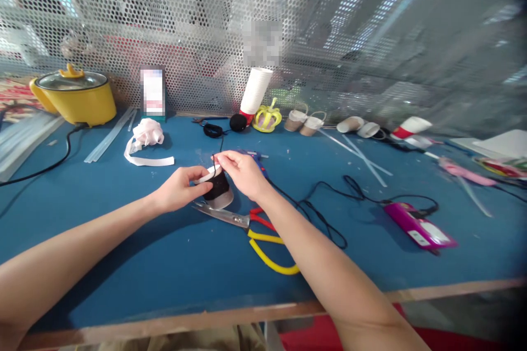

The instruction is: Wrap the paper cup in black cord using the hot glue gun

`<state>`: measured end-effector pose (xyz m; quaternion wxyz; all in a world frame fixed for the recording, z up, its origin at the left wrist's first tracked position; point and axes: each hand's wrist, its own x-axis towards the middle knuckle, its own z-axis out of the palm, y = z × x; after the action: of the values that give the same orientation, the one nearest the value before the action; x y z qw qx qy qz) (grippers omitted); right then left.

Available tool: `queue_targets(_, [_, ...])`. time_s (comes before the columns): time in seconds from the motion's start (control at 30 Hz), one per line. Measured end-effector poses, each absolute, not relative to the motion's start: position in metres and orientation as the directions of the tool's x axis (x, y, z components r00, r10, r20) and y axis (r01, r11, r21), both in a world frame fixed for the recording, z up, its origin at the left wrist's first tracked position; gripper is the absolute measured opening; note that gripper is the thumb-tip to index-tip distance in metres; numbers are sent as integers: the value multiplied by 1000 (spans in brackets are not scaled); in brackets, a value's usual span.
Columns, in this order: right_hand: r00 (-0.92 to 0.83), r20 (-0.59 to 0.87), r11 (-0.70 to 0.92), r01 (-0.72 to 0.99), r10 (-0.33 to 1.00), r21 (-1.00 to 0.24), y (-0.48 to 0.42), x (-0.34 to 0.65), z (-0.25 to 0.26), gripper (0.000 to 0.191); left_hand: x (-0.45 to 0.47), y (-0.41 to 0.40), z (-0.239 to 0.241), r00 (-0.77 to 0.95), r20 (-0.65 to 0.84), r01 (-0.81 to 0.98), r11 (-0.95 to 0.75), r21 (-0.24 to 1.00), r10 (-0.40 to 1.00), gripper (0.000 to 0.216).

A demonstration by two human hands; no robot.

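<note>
A small paper cup (222, 200), its sides wrapped in black cord, stands slightly tilted on the blue table. My left hand (181, 186) is closed on its white rim and wrapped side, thumb in front. At the top of the cup, my right hand (242, 173) pinches the black cord (214, 160); its fingertips partly hide the cord. More cord runs back towards a black ball of cord (237, 122). Just in front of the cup lie scissors (230, 218) with red and yellow handles, partly under my right forearm. A blue glue gun (258, 160) shows partly behind my right hand.
A crumpled white ribbon (148, 134) and a yellow electric pot (88, 101) are at left. Stacked paper cups (256, 90), a yellow crown-like basket (267, 116) and small handled baskets (296, 119) line the mesh back. Right, a purple power strip (420, 227) trails black cable.
</note>
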<state>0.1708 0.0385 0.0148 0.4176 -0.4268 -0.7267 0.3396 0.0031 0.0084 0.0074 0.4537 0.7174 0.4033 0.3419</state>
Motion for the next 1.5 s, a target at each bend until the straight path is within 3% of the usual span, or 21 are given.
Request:
queue_targets(0.07, [-235,291,368,436,928,-821,49,186,20,20,3,9,6,429,103,245,-225,943,897,15])
queue_targets(0.2, [108,322,129,765,941,-632,73,226,25,10,3,11,3,380,48,142,-110,984,924,17])
queue_targets(0.37, [152,188,-3,785,970,-619,91,244,1,38,3,13,-1,330,30,58,-52,997,944,19])
queue_targets(0.6, [217,152,-46,702,964,-710,88,239,-2,25,3,12,-1,347,9,52,-29,998,938,19])
queue_targets(0.7, [179,118,-18,618,977,-786,68,243,17,22,3,12,-1,346,18,56,-40,998,938,19])
queue_targets(0.8, [-41,-11,5,377,999,-926,36,241,36,14,3,13,-3,356,27,89,-63,994,934,19])
queue_targets(0.87, [-98,-48,-13,326,994,-945,15,234,43,17,2,14,-4,368,44,129,-98,987,929,18])
queue_targets(1.2, [-166,69,158,616,984,-771,-27,215,52,20,-1,15,-1,399,149,269,-270,925,905,16])
queue_targets(1.5, [-202,135,239,693,970,-680,-32,208,47,18,-2,15,-4,414,147,252,-269,930,898,17])
